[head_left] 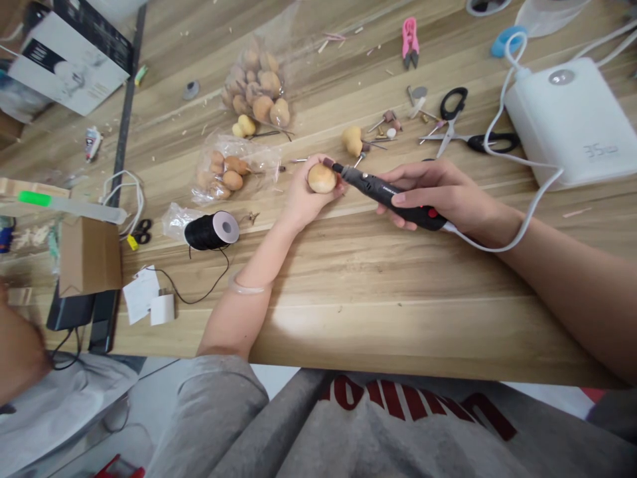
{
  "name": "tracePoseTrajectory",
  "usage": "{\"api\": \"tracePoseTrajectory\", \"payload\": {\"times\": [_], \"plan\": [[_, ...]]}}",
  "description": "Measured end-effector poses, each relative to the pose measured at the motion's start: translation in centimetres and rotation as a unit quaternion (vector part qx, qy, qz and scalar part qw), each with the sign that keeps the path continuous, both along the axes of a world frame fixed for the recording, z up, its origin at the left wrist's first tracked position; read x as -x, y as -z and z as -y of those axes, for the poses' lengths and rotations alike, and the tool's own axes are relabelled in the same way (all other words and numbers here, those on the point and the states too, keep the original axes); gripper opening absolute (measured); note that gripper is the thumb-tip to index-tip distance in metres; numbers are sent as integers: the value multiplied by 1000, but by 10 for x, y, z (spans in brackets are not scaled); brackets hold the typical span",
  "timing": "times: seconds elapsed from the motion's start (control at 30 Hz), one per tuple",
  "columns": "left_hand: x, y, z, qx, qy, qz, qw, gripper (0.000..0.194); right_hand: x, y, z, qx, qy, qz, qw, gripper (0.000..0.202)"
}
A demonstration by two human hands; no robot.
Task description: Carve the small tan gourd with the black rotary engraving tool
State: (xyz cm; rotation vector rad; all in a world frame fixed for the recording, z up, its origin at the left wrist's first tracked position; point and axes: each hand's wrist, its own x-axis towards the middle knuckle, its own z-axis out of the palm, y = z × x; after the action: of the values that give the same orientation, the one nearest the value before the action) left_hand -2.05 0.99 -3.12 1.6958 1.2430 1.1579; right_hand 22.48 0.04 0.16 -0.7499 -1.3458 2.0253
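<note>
My left hand (306,199) is closed around a small pale-tan gourd (322,178), whose rounded end faces up. In my right hand (432,192) is a black rotary tool (385,194) with a white cable running out of its back end. Its reddish-brown grinding tip (329,162) lies at the gourd's upper edge; whether the two touch I cannot tell. Just beyond, another small gourd (352,141) rests on the table among loose grinding bits (385,123).
A white power box (572,123) with a lit display stands at right, beside black scissors (450,126) and pink pliers (410,41). Bags of gourds (259,83) and a black cord spool (212,230) lie left. Another person's arm (20,345) shows at far left.
</note>
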Motion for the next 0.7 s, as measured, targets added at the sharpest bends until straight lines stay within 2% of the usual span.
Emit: {"api": "tracePoseTrajectory", "payload": {"times": [0.17, 0.33, 0.5, 0.63, 0.7], "plan": [[-1, 0, 0, 14, 23, 10, 1000, 43, 0, 0, 0, -6, -46, -13, 999, 29], [-1, 0, 1, -5, -4, -6, 1000, 46, 0, 0, -2, 9, -2, 7, 1000, 28], [-1, -2, 1, 12, 17, 1, 1000, 41, 0, 0, -2, 1, -47, -7, 999, 34], [-2, -2, 1, 14, 1, 15, 1000, 42, 0, 0, -1, 17, 5, 3, 1000, 29], [-2, -2, 1, 20, 5, 20, 1000, 42, -1, 0, -1, 18, -4, 1, 1000, 30]]}}
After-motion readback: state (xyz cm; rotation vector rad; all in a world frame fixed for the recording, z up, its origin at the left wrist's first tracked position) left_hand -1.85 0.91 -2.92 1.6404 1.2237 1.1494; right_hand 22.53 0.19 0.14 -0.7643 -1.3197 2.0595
